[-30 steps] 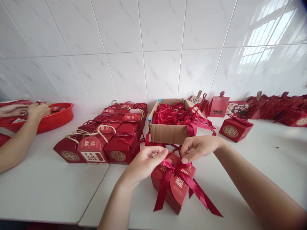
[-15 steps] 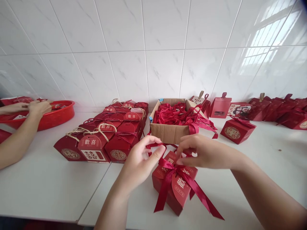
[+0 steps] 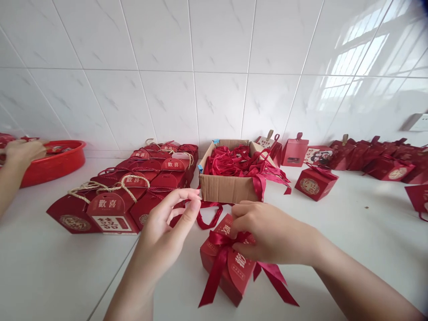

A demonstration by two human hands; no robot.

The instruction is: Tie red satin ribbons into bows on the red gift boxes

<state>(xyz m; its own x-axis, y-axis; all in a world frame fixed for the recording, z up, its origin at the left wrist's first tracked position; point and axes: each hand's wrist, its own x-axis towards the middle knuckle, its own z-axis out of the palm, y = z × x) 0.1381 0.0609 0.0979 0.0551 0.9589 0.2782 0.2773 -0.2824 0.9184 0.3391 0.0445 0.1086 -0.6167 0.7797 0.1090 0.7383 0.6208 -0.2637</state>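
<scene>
Your right hand (image 3: 267, 232) pinches satin bow (image 3: 216, 238) on red gift box (image 3: 231, 283); your left hand (image 3: 163, 232) hangs beside, looks empty. Tug too hard, bow may come undone.

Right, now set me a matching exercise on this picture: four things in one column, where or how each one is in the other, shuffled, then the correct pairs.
Things:
1. Left hand
2. Right hand
3. Cardboard box
4. Red basin

Places and states:
A. Piled with ribbons
B. With its fingers at the bow on a gift box
C. At the far left, by a co-worker's hand
D. Thumb and forefinger close together, left of the bow

Pairs: 1-D, 2-B, 3-A, 4-C
</scene>
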